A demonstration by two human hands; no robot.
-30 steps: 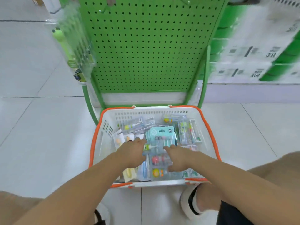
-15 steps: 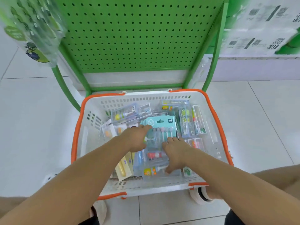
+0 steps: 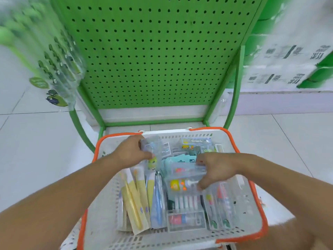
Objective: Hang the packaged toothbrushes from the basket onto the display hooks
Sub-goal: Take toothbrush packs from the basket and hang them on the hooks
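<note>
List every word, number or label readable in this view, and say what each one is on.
"TOOTHBRUSH", seen upside down: on the clear pack at the far side of the basket.
White cartons at right: dark printed marks and characters, too blurred to read.
Green oval label on the hanging packs at left: blurred, unreadable.
Yellow toothbrush packs: small blue marks, too small to read.

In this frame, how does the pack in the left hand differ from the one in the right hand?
The left hand grips a clear pack that stands lengthwise toward the pegboard, at the far end of the basket; the right hand holds a clear case that lies crosswise nearer the middle. The clear pack shows a yellow-green figure, the clear case orange and red parts. Both are transparent toothbrush packaging, held above the pile.
</note>
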